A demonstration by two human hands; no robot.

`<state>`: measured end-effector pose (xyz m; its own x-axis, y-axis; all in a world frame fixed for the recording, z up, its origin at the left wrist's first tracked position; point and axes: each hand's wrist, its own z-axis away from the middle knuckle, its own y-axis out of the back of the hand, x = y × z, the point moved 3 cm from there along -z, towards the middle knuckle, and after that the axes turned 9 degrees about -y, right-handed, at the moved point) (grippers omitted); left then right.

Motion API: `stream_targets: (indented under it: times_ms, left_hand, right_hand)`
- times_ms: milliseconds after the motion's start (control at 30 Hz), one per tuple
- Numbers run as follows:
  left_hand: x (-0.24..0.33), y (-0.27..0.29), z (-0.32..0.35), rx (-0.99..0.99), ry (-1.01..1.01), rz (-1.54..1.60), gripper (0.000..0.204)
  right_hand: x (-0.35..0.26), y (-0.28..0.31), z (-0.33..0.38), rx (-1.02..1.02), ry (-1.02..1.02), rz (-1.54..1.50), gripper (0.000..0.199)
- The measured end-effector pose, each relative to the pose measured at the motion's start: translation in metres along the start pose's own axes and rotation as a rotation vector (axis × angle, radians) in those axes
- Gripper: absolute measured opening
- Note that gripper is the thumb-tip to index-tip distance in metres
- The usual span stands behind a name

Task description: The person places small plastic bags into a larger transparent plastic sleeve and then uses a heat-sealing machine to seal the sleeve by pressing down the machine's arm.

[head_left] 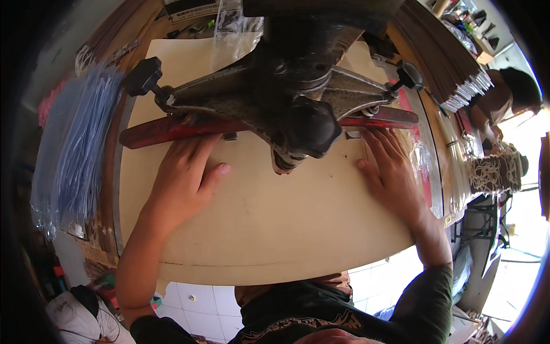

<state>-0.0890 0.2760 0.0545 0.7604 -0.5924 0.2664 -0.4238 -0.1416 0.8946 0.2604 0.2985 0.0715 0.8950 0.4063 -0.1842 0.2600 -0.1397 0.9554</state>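
My left hand [186, 175] lies flat, fingers spread, on a large beige board [258, 223], its fingertips up against a red bar [172, 129] of a dark metal press machine [286, 92]. My right hand [389, 169] also rests flat on the board, fingers reaching under the right end of the red bar [389, 117]. A black round knob [312, 129] of the machine hangs between my hands. Neither hand grips anything.
A stack of clear blue-tinted plastic sleeves [80, 149] lies left of the board. Piled dark sheets with white edges [452, 74] sit at the back right, where another person [510, 94] is. Black handle knobs [143, 77] stick out from the machine. White floor tiles show below.
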Motion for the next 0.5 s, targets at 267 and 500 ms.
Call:
stream_targets:
  times_ms: [267, 500]
  left_hand:
    - [0.0027, 0.003, -0.0015, -0.104, 0.056, 0.035, 0.053]
    - [0.0015, 0.0016, 0.0011, -0.089, 0.026, 0.021, 0.052]
  right_hand:
    - [0.0042, 0.003, 0.0033, 0.02, 0.021, -0.007, 0.052]
    - [0.0046, -0.0006, 0.0036, 0.025, 0.023, 0.001, 0.055]
